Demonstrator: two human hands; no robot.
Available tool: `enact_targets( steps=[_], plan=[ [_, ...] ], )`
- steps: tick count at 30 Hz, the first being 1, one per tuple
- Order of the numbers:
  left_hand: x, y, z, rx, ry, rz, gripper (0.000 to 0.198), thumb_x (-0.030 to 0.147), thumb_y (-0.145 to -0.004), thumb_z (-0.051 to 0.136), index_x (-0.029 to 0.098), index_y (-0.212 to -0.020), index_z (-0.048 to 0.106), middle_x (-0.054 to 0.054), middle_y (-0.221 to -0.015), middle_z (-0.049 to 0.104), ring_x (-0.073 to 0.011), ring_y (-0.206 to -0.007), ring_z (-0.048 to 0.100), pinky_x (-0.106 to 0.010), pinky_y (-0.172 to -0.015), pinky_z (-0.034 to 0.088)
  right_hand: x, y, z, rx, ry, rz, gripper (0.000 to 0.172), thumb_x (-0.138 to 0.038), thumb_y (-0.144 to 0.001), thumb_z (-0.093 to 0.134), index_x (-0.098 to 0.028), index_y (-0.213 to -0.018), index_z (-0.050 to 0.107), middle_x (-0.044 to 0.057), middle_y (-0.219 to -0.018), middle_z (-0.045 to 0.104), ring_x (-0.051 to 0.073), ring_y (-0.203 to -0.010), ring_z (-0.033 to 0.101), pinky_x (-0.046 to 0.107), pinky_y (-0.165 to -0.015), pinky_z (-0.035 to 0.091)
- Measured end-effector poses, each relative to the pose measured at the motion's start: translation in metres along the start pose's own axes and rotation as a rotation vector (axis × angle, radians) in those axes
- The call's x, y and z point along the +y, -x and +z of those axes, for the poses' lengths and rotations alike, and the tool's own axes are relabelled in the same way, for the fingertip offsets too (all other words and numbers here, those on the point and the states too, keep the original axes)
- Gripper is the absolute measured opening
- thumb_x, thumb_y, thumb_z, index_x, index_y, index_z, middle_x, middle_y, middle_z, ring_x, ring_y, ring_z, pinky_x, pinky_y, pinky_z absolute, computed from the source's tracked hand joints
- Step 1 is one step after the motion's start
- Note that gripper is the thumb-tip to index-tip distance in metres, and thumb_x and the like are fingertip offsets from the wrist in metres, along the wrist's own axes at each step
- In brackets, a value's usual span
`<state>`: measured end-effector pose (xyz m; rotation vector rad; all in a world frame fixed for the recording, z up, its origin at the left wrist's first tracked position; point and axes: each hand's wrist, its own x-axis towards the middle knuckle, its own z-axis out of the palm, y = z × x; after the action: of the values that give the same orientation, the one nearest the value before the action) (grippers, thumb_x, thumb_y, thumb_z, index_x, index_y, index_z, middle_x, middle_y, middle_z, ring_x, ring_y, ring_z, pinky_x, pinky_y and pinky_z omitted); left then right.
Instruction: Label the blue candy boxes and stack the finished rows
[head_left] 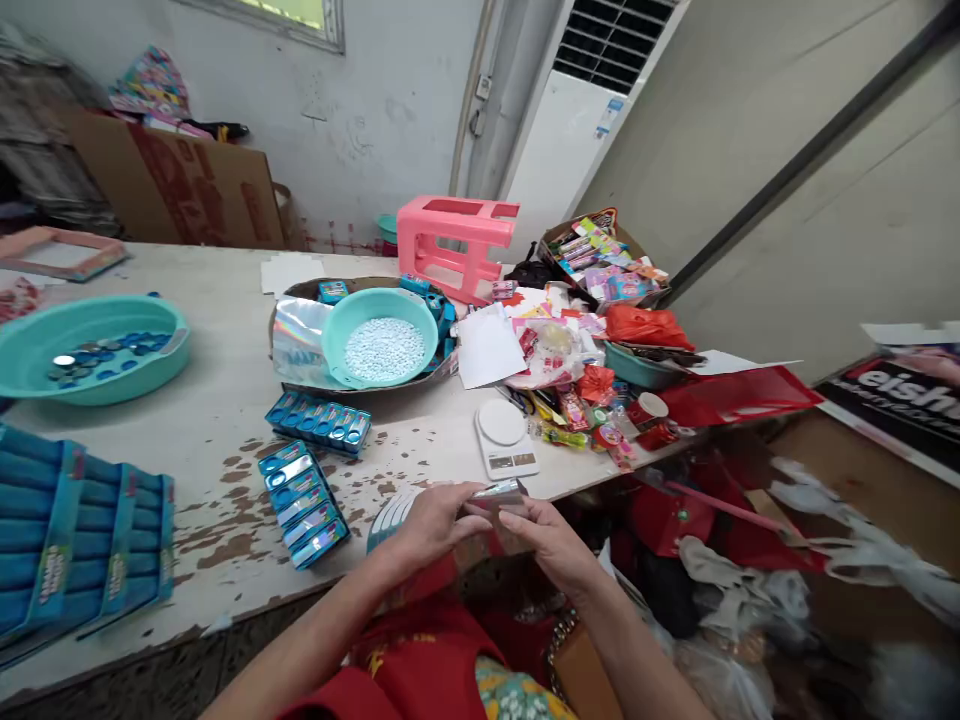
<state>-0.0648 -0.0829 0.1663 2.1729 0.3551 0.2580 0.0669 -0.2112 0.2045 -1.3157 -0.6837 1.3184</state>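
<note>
Close to the table's front edge, my left hand (441,522) and my right hand (556,548) pinch a small shiny silver carton (498,494) from its two sides. My fingers cover part of it, so its printed face cannot be made out. By my left wrist lie several flat pieces with white curved edges (390,512), partly hidden. Further left stand two rows of small blue boxes with round windows, a near row (304,505) and a far row (319,422). A white digital scale (513,464) sits just beyond my hands.
A turquoise basin of small white pellets (431,335) rests on a box of blue cartons. Another turquoise basin (112,390) holds round discs. Blue display trays (90,540) stand at left. A pink stool (457,225) lies behind; candy packets (574,415) clutter the right.
</note>
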Motion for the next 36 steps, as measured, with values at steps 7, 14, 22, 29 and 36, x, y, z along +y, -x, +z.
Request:
enact_targets(
  steps=[7, 14, 22, 29, 36],
  plan=[
    [0.01, -0.009, 0.001, 0.025, -0.176, -0.208, 0.031, 0.037, -0.089, 0.04, 0.025, -0.099, 0.067, -0.002, -0.086, 0.071, -0.0152, -0.075, 0.063, -0.022, -0.065, 0.041, 0.01, -0.014, -0.026, 0.348, 0.468, -0.274, 0.042, -0.046, -0.069, 0.068, -0.019, -0.101, 0.064, 0.008, -0.094, 0.066, 0.024, -0.089, 0.059, 0.038, -0.08, 0.045],
    [0.012, -0.014, 0.016, 0.057, -0.31, -0.263, 0.028, 0.039, -0.085, 0.044, 0.027, -0.093, 0.068, -0.003, -0.082, 0.07, -0.0161, -0.074, 0.061, -0.022, -0.065, 0.039, 0.004, -0.027, -0.058, 0.169, 0.912, -0.47, 0.016, -0.039, -0.077, 0.062, -0.025, -0.077, 0.07, 0.004, -0.078, 0.068, 0.021, -0.081, 0.059, 0.036, -0.081, 0.041],
    [-0.031, 0.011, -0.007, 0.127, -0.261, -0.403, 0.029, 0.042, -0.081, 0.048, 0.022, -0.076, 0.068, -0.001, -0.068, 0.065, -0.0135, -0.064, 0.054, -0.021, -0.058, 0.032, 0.027, -0.046, -0.113, 0.156, 0.619, -0.201, 0.022, -0.041, -0.071, 0.065, -0.02, -0.072, 0.07, 0.002, -0.069, 0.069, 0.018, -0.067, 0.06, 0.028, -0.065, 0.044],
    [-0.059, 0.038, 0.009, 0.358, 0.184, -0.558, 0.033, 0.043, -0.074, 0.054, 0.013, -0.079, 0.068, -0.002, -0.074, 0.065, -0.0149, -0.071, 0.055, -0.023, -0.065, 0.04, 0.065, -0.073, -0.135, 0.069, 0.526, -0.157, 0.029, -0.045, -0.069, 0.064, -0.019, -0.077, 0.071, 0.004, -0.075, 0.071, 0.021, -0.073, 0.061, 0.033, -0.071, 0.045],
    [-0.065, 0.073, 0.045, 0.528, 0.227, -0.655, 0.041, 0.045, -0.081, 0.043, 0.013, -0.09, 0.068, -0.004, -0.086, 0.068, -0.018, -0.083, 0.058, -0.028, -0.077, 0.045, 0.104, -0.088, -0.122, 0.051, 0.422, -0.122, 0.031, -0.048, -0.068, 0.067, -0.018, -0.076, 0.069, 0.004, -0.071, 0.067, 0.018, -0.069, 0.057, 0.03, -0.067, 0.043]
  ],
)
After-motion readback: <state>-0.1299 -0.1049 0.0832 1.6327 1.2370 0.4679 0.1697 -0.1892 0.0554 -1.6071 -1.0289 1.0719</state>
